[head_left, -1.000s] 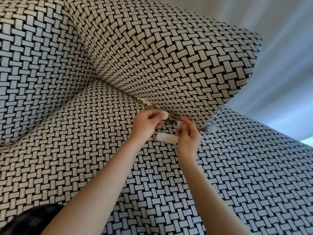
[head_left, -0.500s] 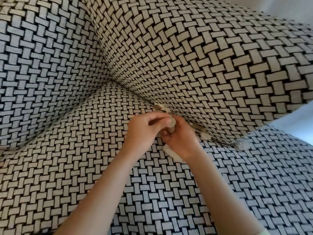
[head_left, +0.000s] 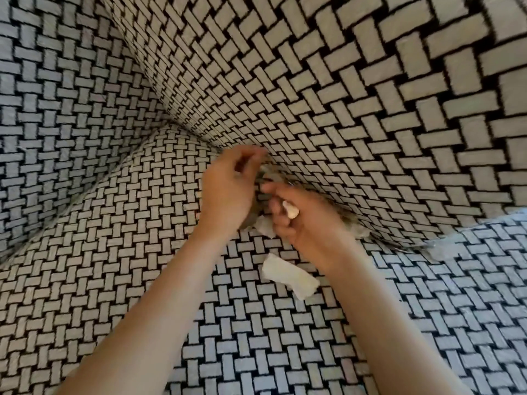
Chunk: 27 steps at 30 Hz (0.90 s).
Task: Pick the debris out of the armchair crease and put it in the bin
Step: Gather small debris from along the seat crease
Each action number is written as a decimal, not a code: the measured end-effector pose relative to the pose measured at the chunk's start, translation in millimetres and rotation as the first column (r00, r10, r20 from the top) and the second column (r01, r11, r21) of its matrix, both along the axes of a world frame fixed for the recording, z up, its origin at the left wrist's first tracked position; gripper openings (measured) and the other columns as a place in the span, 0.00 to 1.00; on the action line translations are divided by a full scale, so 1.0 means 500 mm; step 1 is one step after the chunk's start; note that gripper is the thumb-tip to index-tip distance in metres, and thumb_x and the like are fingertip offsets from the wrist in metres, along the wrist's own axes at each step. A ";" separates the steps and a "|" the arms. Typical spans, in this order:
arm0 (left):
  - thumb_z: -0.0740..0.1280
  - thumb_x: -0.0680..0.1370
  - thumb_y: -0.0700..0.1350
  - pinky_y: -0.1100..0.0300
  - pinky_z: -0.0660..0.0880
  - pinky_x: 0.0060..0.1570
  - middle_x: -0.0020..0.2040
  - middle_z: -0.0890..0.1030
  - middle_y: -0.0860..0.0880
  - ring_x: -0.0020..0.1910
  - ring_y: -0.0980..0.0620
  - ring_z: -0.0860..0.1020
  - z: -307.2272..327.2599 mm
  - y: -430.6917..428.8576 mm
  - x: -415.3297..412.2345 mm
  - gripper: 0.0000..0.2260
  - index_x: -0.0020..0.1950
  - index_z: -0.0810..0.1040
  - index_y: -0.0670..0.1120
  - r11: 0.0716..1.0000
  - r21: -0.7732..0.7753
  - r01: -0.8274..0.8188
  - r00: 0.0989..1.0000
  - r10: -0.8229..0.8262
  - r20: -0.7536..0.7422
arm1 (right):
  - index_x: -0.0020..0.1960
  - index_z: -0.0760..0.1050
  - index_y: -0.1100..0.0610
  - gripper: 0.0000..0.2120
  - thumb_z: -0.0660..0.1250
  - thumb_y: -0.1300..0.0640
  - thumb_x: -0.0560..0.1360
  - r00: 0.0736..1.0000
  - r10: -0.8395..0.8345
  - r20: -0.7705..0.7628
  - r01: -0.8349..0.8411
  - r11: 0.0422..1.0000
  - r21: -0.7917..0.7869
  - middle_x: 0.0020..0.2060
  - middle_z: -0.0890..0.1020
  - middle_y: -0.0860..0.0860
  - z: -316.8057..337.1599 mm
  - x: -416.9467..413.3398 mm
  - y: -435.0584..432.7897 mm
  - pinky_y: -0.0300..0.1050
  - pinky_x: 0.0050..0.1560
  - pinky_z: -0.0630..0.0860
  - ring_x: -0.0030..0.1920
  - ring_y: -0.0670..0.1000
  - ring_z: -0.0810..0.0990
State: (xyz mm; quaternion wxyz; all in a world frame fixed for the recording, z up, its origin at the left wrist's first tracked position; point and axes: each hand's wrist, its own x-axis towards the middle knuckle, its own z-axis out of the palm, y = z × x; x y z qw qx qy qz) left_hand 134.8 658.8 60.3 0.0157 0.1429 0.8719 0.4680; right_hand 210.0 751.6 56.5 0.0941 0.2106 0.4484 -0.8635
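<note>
Armchair [head_left: 85, 252] upholstery in black & white basket-weave fills the view, seen from above, w/ two bare forearms reaching in from the near edge. The seat cushion [head_left: 114, 295] lies flat at the near side. The back cushion [head_left: 342, 95] bulges over it at the far right. The crease [head_left: 196, 139] btwn them runs diagonally from far left to near right.

Both hands meet at the middle of that crease. The left hand [head_left: 228, 195] is back-up, its fingers [head_left: 251, 155] curled toward the fold. That spot is blurred, so it cannot be told whether they pinch anything. The right hand [head_left: 310, 226] sits just right of it, palm partly up, fingers bent & grasping a small pale chip [head_left: 291, 210] against the palm.

A crumpled pale scrap [head_left: 265, 228] lies on the seat btwn the two hands, touching or nearly touching both. A white paper wad [head_left: 288, 276] rests on the seat just near of the right wrist, clear of the fold. More fluffy debris [head_left: 358, 228] is wedged in the crease right of the right hand. Further right, a see-through wrapper bit [head_left: 439, 248] pokes out from under the back cushion.
</note>
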 end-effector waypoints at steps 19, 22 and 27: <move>0.68 0.74 0.41 0.78 0.71 0.47 0.45 0.82 0.56 0.42 0.67 0.78 0.025 -0.026 -0.001 0.06 0.47 0.82 0.50 0.997 0.052 0.057 0.994 -0.062 0.089 | 0.50 0.74 0.63 0.12 0.53 0.61 0.80 0.970 -0.200 0.135 0.241 0.836 -0.493 0.43 0.81 0.58 0.002 0.000 -0.020 0.39 0.43 0.80 0.45 0.51 0.80; 0.69 0.72 0.38 0.74 0.74 0.42 0.38 0.83 0.61 0.40 0.66 0.80 0.044 -0.029 0.028 0.08 0.43 0.81 0.52 0.962 0.130 0.242 0.934 -0.267 0.238 | 0.49 0.74 0.63 0.15 0.51 0.59 0.81 0.955 -0.267 0.131 0.295 0.790 -0.538 0.42 0.82 0.56 0.008 0.003 -0.016 0.44 0.49 0.78 0.46 0.52 0.80; 0.68 0.73 0.41 0.75 0.73 0.44 0.41 0.82 0.60 0.42 0.67 0.80 0.054 -0.019 0.023 0.06 0.46 0.81 0.50 0.947 0.132 0.294 0.911 -0.320 0.261 | 0.50 0.75 0.63 0.14 0.52 0.61 0.81 0.948 -0.289 0.135 0.314 0.777 -0.545 0.44 0.83 0.56 0.010 0.003 -0.015 0.42 0.49 0.79 0.50 0.52 0.80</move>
